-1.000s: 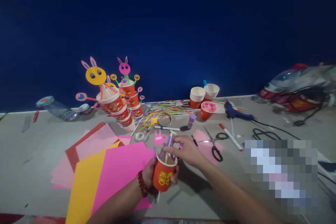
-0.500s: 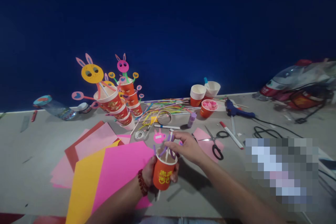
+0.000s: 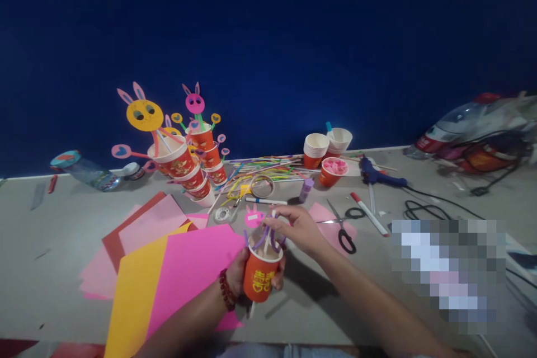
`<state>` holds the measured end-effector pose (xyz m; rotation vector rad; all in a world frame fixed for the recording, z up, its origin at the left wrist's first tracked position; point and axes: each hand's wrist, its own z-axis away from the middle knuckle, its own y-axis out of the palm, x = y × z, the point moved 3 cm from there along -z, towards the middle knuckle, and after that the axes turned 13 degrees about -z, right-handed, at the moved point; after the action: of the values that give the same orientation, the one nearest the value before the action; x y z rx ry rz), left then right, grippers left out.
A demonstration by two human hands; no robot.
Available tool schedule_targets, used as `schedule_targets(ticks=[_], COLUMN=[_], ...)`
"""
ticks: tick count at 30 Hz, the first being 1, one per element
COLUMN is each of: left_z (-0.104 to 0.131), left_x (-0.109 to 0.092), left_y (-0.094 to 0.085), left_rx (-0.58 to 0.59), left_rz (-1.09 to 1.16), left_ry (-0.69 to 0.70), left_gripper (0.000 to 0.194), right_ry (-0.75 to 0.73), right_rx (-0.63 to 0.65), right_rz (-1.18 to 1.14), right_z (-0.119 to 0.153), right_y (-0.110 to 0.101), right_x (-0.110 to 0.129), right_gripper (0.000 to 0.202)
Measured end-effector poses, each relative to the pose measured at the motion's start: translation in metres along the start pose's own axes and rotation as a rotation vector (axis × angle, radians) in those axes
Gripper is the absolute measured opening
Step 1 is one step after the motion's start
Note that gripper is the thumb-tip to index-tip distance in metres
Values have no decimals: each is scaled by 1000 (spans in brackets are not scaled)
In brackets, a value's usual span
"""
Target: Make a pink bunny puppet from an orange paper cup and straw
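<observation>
L hand, w/ a red bead bracelet at the wrist, is wrapped round a red paper cup, grip pressed on the cup wall, cup upright and held just above the bench, low center of view. Purple straws and a white stick stand in the cup, leaning out over the rim. R hand sits at the cup's 1 o'clock, fingertips pinched on the tops of the straws beside a small pink bunny cutout.

At the cup's 9 o'clock: a fan of paper sheets, hot pink sheet on top, yellow sheet under it, pale pink and red ones further out. At 11 o'clock, well apart: a stack of red cups tilted over, w/ a yellow bunny face and a pink bunny face on sticks. Further at 10 o'clock, a clear plastic bottle lies on its side.

At 12 o'clock: tape roll, marker, a spread of colored straws, purple glue stick. At 1 o'clock: stacked paper cups, a cup w/ pink bits. At 2 o'clock: black-handled scissors, red-capped pen, blue glue gun w/ black cord. Far at 2 o'clock, plastic bags heaped against the blue wall.
</observation>
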<state>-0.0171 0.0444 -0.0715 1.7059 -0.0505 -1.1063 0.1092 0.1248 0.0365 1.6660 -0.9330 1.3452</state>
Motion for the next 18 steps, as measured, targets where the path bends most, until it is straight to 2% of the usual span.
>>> schedule_targets(ticks=[6, 12, 18], left_z=[0, 0, 0], left_x=[0, 0, 1], left_y=[1, 0, -1], left_rx=[6, 1, -5], left_rz=[-16, -18, -18], left_ry=[-1, -4, 1], left_gripper=[77, 77, 78], right_ry=[-67, -29, -55], right_rx=[-13, -5, -4], right_rz=[41, 12, 16], right_z=[0, 2, 0], right_y=[-1, 0, 0], right_x=[0, -1, 1], right_gripper=[39, 37, 38])
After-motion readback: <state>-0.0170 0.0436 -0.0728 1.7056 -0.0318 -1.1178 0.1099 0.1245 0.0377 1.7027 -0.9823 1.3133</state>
